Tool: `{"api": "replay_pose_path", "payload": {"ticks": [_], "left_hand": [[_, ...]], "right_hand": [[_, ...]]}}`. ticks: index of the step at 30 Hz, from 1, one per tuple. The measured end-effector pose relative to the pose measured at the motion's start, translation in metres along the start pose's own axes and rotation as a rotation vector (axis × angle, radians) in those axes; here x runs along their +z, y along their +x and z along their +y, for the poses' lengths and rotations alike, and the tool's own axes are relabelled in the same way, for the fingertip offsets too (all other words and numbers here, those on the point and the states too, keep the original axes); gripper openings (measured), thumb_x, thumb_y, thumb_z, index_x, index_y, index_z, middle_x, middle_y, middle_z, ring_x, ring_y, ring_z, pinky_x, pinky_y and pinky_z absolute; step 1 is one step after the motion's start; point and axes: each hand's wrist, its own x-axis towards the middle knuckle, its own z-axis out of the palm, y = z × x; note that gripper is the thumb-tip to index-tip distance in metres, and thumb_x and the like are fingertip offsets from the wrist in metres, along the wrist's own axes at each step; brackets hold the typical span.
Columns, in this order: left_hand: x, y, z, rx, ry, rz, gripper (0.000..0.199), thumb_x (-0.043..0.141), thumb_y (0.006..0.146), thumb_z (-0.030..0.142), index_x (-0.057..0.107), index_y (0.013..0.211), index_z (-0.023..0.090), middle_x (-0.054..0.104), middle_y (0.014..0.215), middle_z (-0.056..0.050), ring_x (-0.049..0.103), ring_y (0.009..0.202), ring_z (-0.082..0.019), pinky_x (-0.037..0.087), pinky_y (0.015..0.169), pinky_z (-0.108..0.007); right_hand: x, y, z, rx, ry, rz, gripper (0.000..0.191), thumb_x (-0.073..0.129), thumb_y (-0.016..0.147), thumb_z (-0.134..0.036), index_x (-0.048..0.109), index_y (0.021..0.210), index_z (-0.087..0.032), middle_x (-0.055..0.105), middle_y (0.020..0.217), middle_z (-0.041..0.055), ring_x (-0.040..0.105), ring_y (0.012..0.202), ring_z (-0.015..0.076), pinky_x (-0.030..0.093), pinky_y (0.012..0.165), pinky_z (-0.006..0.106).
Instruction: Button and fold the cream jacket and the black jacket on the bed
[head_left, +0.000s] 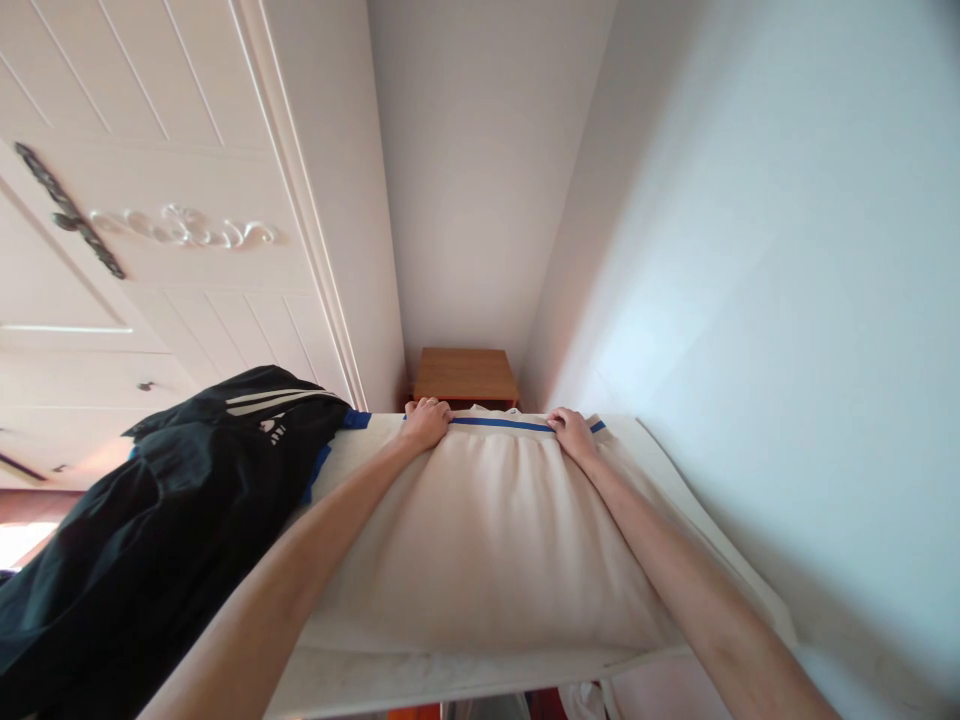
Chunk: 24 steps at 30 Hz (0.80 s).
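Observation:
A cream garment [487, 540] with a gathered band and a blue stripe lies spread over a white cloth-covered board [352, 690]. My left hand [427, 422] is at the far left end of the band, its fingers curled over the edge. Near the band's right end, my right hand [571, 432] has its fingers closed on the fabric. Between the two hands the band runs fairly straight, and soft folds fall from it towards me. The garment's kind is not certain from this side.
Black clothing [202, 500] with white stripes and blue edging is heaped on the board's left side. A white wardrobe [172, 180] stands at left, a pale wall [810, 280] close at right. Beyond the board is a small wooden cabinet [465, 374].

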Motion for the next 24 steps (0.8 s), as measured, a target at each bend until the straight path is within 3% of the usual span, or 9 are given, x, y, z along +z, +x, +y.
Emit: {"api": "replay_pose_path", "payload": {"ticks": [4, 6, 10, 12, 16, 18, 20, 24], "left_hand": [[-0.004, -0.013, 0.011, 0.018, 0.067, 0.151, 0.036, 0.041, 0.097, 0.031, 0.061, 0.123, 0.017, 0.059, 0.133, -0.018, 0.045, 0.131, -0.033, 0.030, 0.107, -0.052], [-0.010, -0.021, 0.021, 0.091, 0.066, 0.196, 0.040, 0.039, 0.099, 0.034, 0.055, 0.132, 0.017, 0.055, 0.140, -0.015, 0.041, 0.136, -0.029, 0.032, 0.109, -0.047], [-0.012, -0.049, 0.049, 0.432, 0.076, 0.036, 0.060, 0.032, 0.100, 0.055, 0.046, 0.144, 0.016, 0.039, 0.156, -0.014, 0.025, 0.149, -0.028, 0.021, 0.119, -0.045], [-0.006, -0.066, 0.065, 0.501, 0.105, -0.033, 0.071, 0.031, 0.098, 0.062, 0.042, 0.147, 0.013, 0.033, 0.159, -0.017, 0.020, 0.150, -0.031, 0.013, 0.122, -0.050], [0.007, -0.090, 0.085, 0.433, 0.115, 0.001, 0.083, 0.028, 0.094, 0.069, 0.038, 0.150, 0.007, 0.031, 0.158, -0.024, 0.017, 0.151, -0.036, 0.010, 0.121, -0.057], [0.013, -0.096, 0.086, 0.415, 0.106, -0.033, 0.083, 0.028, 0.094, 0.071, 0.041, 0.148, 0.009, 0.030, 0.158, -0.022, 0.016, 0.151, -0.036, 0.012, 0.120, -0.058], [0.019, -0.100, 0.080, 0.387, 0.090, -0.084, 0.081, 0.027, 0.094, 0.070, 0.042, 0.149, 0.012, 0.033, 0.158, -0.020, 0.019, 0.150, -0.037, 0.014, 0.119, -0.059], [0.027, -0.105, 0.068, 0.370, 0.068, -0.091, 0.076, 0.025, 0.097, 0.065, 0.035, 0.153, 0.015, 0.035, 0.158, -0.018, 0.024, 0.149, -0.033, 0.012, 0.121, -0.056]], "right_hand": [[0.001, -0.005, -0.002, -0.037, -0.108, -0.030, 0.017, 0.050, 0.085, -0.022, 0.065, 0.078, -0.023, 0.071, 0.087, 0.0044, 0.059, 0.086, 0.0213, 0.044, 0.082, 0.034], [-0.001, -0.006, -0.004, -0.053, -0.156, -0.038, 0.020, 0.047, 0.088, -0.020, 0.065, 0.079, -0.023, 0.071, 0.088, 0.0051, 0.059, 0.088, 0.0218, 0.044, 0.083, 0.034], [-0.004, -0.014, -0.020, -0.116, -0.244, -0.038, 0.025, 0.044, 0.089, -0.013, 0.067, 0.087, -0.021, 0.069, 0.096, 0.0109, 0.056, 0.100, 0.0263, 0.042, 0.093, 0.039], [-0.004, -0.021, -0.039, -0.162, -0.270, -0.034, 0.029, 0.042, 0.089, -0.010, 0.069, 0.097, -0.019, 0.067, 0.111, 0.0143, 0.054, 0.110, 0.0284, 0.039, 0.100, 0.042], [-0.002, -0.043, -0.091, -0.378, -0.288, -0.019, 0.038, 0.038, 0.096, -0.019, 0.062, 0.126, -0.018, 0.057, 0.136, 0.0138, 0.048, 0.127, 0.0280, 0.034, 0.111, 0.045], [-0.001, -0.056, -0.110, -0.535, -0.282, -0.091, 0.041, 0.042, 0.099, -0.031, 0.058, 0.135, -0.021, 0.052, 0.143, 0.0117, 0.044, 0.134, 0.0274, 0.030, 0.116, 0.047], [-0.001, -0.068, -0.112, -0.597, -0.289, -0.214, 0.046, 0.044, 0.099, -0.041, 0.055, 0.139, -0.022, 0.048, 0.150, 0.0109, 0.040, 0.140, 0.0283, 0.026, 0.119, 0.050], [-0.007, -0.078, -0.083, -0.452, -0.272, -0.396, 0.052, 0.031, 0.102, -0.048, 0.052, 0.143, -0.023, 0.049, 0.150, 0.0093, 0.040, 0.142, 0.0263, 0.030, 0.119, 0.050]]}}
